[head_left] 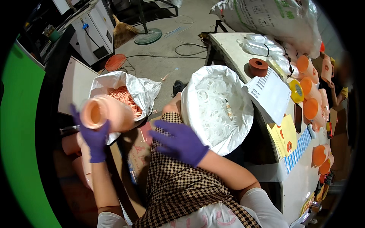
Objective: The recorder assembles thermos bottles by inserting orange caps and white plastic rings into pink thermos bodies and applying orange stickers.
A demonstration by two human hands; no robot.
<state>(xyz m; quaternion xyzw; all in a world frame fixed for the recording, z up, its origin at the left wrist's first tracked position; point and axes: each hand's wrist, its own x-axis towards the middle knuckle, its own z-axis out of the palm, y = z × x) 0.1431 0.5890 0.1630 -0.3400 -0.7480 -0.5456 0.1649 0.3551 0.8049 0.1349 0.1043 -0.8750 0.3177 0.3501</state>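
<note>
A peach-coloured plastic container [118, 114], its round opening facing me, is smeared by motion on the left. My left hand [95, 137], in a purple glove, is wrapped round its open end. My right hand [179, 141], also gloved in purple, is over my checked apron [171, 174] with its fingers apart and nothing in them. Behind the container, a white sack [150, 89] holds peach plastic strips [127, 99]. To the right of my knee, a larger white sack [188, 110] is filled with translucent plastic rings [213, 121].
The table [228, 41] on the right bears a brown tape roll [258, 67], papers [269, 95], yellow cards [289, 133], a phone [298, 117] and several peach containers [311, 109]. Beyond it, another person's hand [332, 85] is near a container. More containers [72, 145] lie at lower left beside a carton [133, 152].
</note>
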